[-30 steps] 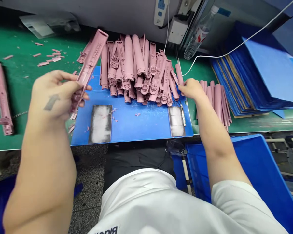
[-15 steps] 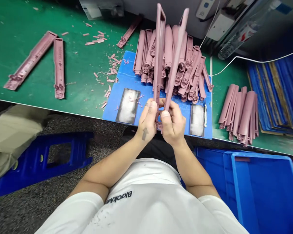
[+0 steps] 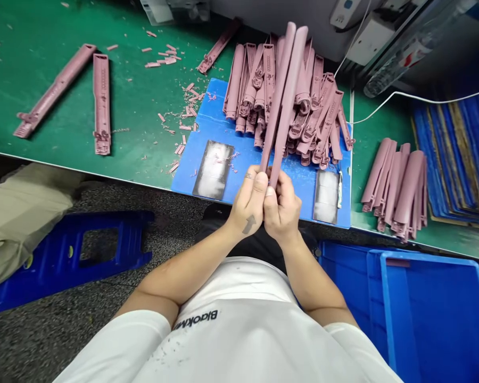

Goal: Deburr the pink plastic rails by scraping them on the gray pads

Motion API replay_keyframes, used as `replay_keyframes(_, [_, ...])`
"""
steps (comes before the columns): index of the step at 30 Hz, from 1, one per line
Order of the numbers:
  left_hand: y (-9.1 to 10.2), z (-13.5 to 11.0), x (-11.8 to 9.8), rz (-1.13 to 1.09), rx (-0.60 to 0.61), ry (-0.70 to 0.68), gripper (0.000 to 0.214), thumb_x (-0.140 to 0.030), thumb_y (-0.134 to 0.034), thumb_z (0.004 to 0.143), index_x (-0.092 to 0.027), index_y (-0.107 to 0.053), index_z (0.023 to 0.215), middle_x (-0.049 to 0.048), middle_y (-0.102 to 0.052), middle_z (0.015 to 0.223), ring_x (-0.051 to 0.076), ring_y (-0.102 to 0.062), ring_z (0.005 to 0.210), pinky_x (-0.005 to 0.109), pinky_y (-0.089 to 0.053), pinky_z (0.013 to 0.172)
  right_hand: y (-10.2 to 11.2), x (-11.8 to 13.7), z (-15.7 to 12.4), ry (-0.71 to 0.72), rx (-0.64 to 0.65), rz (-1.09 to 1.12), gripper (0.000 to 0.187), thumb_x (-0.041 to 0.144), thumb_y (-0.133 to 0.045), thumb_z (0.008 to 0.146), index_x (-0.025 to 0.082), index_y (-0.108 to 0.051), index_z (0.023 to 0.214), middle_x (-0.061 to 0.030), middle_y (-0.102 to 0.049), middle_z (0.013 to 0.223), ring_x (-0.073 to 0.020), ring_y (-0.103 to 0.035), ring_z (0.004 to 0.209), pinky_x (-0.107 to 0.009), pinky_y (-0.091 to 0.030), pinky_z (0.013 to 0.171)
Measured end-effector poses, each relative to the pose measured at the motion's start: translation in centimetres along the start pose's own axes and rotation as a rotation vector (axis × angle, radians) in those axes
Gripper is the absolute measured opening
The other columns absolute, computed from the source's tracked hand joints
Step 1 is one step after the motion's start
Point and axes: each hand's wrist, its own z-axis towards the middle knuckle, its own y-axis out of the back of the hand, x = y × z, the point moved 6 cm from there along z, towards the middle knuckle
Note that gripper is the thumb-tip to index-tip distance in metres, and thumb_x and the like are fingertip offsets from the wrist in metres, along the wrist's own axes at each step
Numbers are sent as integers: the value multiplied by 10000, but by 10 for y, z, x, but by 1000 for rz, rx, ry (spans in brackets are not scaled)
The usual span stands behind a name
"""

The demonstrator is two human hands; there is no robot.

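the left hand [image 3: 247, 205] and the right hand [image 3: 282, 210] are closed together, pinching the lower ends of two pink rubber watch straps [image 3: 282, 101] that stand nearly upright, side by side, above a blue mat [image 3: 239, 159] on a green desk [image 3: 43, 69]. just behind them, a heap of pink straps [image 3: 247, 80] lies on the mat. two loose straps [image 3: 101, 103] lie apart on the desk to the left, near pink scraps [image 3: 163, 61]. a smaller bunch of straps [image 3: 395, 186] lies to the right of the mat. a blue plastic crate [image 3: 431, 319] sits below the desk edge.
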Motion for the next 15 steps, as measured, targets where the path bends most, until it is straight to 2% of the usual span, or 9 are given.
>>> replay_keyframes(3, [-4, -2, 5, -78, 60, 7, 776, -868, -444, 1171, -233, -664, 1559, 182, -769, 1498, 366, -706, 1534, 570, -604, 1304, -6, -5, -4, 8, -22, 44, 501, 622, -553, 1199, 316, -704, 1566, -116, -823, 1456, -317, -830, 1285, -482, -697, 1140])
replay_keyframes(6, [-7, -3, 1, -84, 114, -80, 878, -885, -374, 1171, -258, -489, 1774, 185, -618, 1758, 364, -551, 1716, 551, -492, 1422, -11, -11, -6, -8, -60, 107, 586, 655, -430, 1222, 311, -653, 1641, -132, -762, 1567, -342, -726, 1509, -571, -595, 1316])
replay_keyframes(8, [-10, -5, -4, -29, 158, -155, 887, -869, -388, 1173, -278, -439, 1833, 160, -513, 1865, 371, -445, 1791, 532, -413, 1477, -11, -11, -5, -4, -61, 97, 632, 697, -370, 1218, 300, -675, 1604, -144, -780, 1492, -352, -726, 1490, -596, -605, 1301])
replay_keyframes(10, [-14, -7, -5, -2, 188, -165, 856, -837, -385, 1188, -289, -452, 1844, 143, -486, 1892, 376, -395, 1817, 534, -384, 1493, -8, -8, -3, 13, -26, 76, 620, 704, -392, 1212, 292, -721, 1540, -148, -800, 1408, -352, -762, 1399, -590, -641, 1251])
replay_keyframes(13, [-13, -5, -1, -14, 167, -84, 787, -767, -417, 1216, -284, -508, 1831, 138, -553, 1851, 363, -405, 1814, 543, -385, 1496, 3, -6, 0, 3, 15, 131, 565, 652, -487, 1214, 268, -742, 1541, -144, -794, 1481, -338, -769, 1401, -563, -632, 1278])
replay_keyframes(15, [-13, -2, 3, -19, 193, -32, 755, -710, -543, 1206, -261, -557, 1812, 144, -581, 1834, 368, -446, 1794, 543, -378, 1502, 12, -12, -1, -76, 12, 211, 564, 637, -512, 1216, 242, -744, 1545, -141, -795, 1514, -334, -768, 1437, -547, -633, 1287])
